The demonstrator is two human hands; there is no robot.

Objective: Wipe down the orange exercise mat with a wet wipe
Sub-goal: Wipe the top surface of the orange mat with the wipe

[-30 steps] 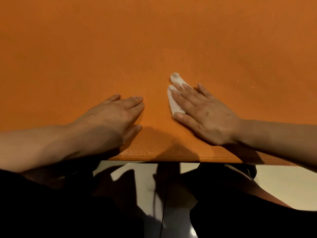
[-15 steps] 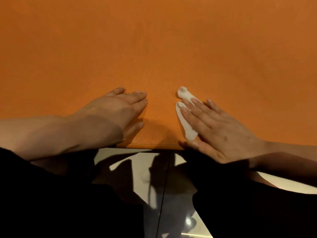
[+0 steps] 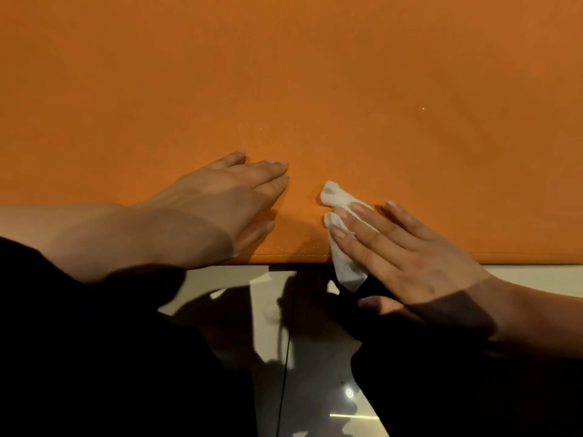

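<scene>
My right hand (image 3: 407, 260) lies flat, fingers straight, pressing the white wet wipe (image 3: 339, 234) onto the orange exercise mat (image 3: 284, 89) right at the mat's near edge. The wipe's lower end hangs past that edge over the glossy tiled floor (image 3: 315, 373); my thumb is off the mat too. My left hand (image 3: 220, 203) rests palm-down on the mat just beside the wipe, not touching it, fingers extended and holding nothing. The mat's far side fills the view beyond both hands.
</scene>
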